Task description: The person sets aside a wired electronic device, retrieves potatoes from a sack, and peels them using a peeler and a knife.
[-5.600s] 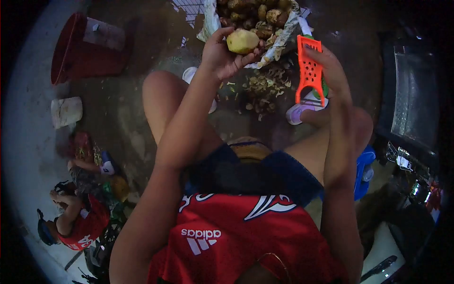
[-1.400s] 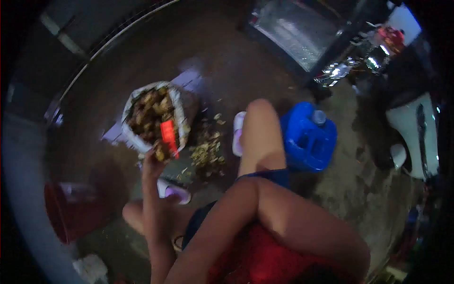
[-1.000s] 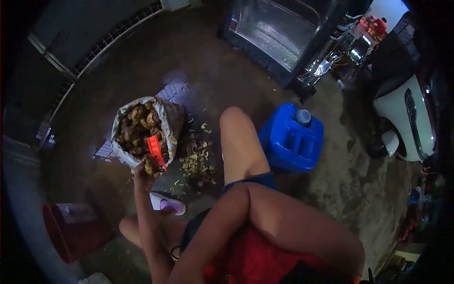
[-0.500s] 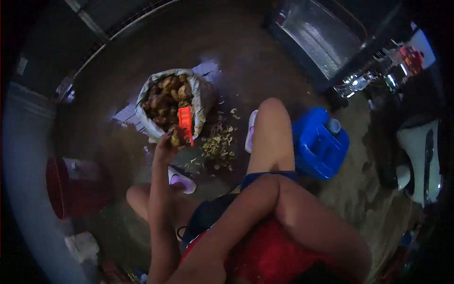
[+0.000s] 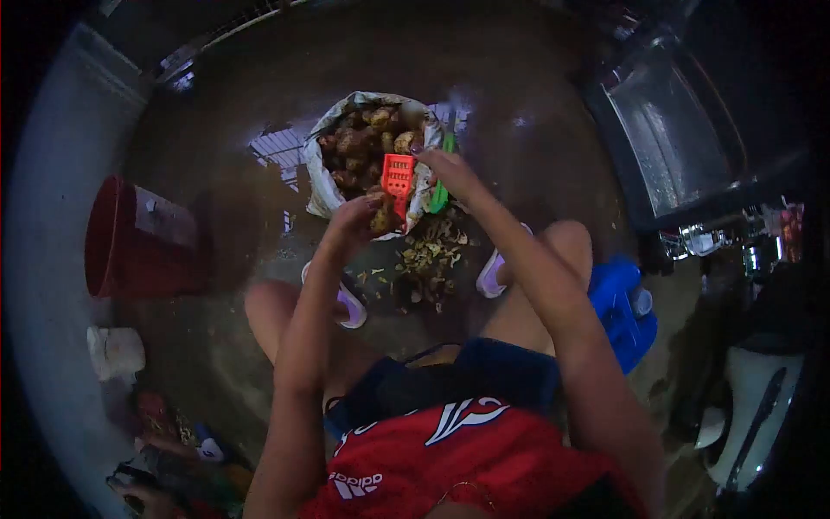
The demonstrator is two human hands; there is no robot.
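My left hand (image 5: 350, 223) is closed around a brownish-yellow potato (image 5: 380, 218) at the near rim of the sack. An orange plastic grater (image 5: 399, 177) with rows of slots and holes stands upright against that potato. My right hand (image 5: 441, 166) is at the sack's right rim, fingertips pinched beside the grater's top corner; what they grip is hidden. A green plastic piece (image 5: 440, 198) shows above and below this hand; I cannot tell whether it is held. Many potatoes (image 5: 353, 143) fill the white sack (image 5: 319, 183).
Peelings (image 5: 424, 264) lie on the wet floor between my feet. A red bucket (image 5: 125, 242) and a white container (image 5: 116, 353) stand at left. On the right are a blue jerrycan (image 5: 618, 316), a dark glass-fronted appliance (image 5: 661, 130) and a pale kettle-like object (image 5: 750, 406).
My right hand has come into view and reached forward to the sack. The green piece now shows beside it. My left hand still holds the potato. The view has shifted.
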